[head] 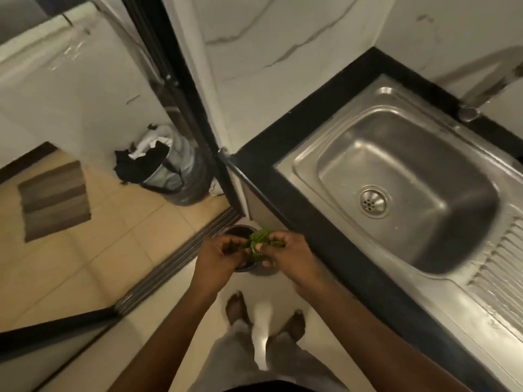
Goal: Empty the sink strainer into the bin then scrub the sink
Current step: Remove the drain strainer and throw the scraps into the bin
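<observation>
The green sink strainer was clamped in the grip of both the left hand and right hand over the small floor bin; emptying seemed underway; scrubbing the sink awaited.

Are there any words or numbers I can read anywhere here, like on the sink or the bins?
No readable text anywhere.
Sink: bare steel, no brand mark showing.
Small bin under the hands: no label visible.
Green strainer held by the left hand and right hand: no writing.
Basket by the wall: nothing legible; too blurred to tell.
</observation>
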Demonstrator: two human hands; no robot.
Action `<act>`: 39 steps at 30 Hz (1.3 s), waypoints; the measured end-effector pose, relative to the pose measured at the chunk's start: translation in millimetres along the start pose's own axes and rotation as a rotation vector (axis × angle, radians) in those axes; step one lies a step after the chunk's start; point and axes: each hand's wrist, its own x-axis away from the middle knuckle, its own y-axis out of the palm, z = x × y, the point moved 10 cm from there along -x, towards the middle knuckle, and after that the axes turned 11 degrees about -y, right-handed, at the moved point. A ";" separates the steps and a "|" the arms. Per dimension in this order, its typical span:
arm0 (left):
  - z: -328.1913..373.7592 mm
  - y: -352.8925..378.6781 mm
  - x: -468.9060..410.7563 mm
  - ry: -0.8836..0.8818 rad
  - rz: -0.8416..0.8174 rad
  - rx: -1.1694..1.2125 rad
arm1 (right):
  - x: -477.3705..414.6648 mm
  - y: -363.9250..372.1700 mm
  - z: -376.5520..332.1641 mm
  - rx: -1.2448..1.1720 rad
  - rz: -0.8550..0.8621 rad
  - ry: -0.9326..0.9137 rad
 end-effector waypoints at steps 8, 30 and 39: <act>-93.1 -14.9 -66.9 -0.179 -0.074 -0.112 | -54.1 73.6 97.2 -0.056 0.097 0.288; -133.0 -30.5 -135.9 -0.260 -0.227 -0.331 | -96.1 80.0 111.5 0.283 -0.005 0.311; -55.2 -34.8 -85.8 -0.078 -0.174 -0.286 | -52.3 66.7 39.3 0.134 0.114 0.044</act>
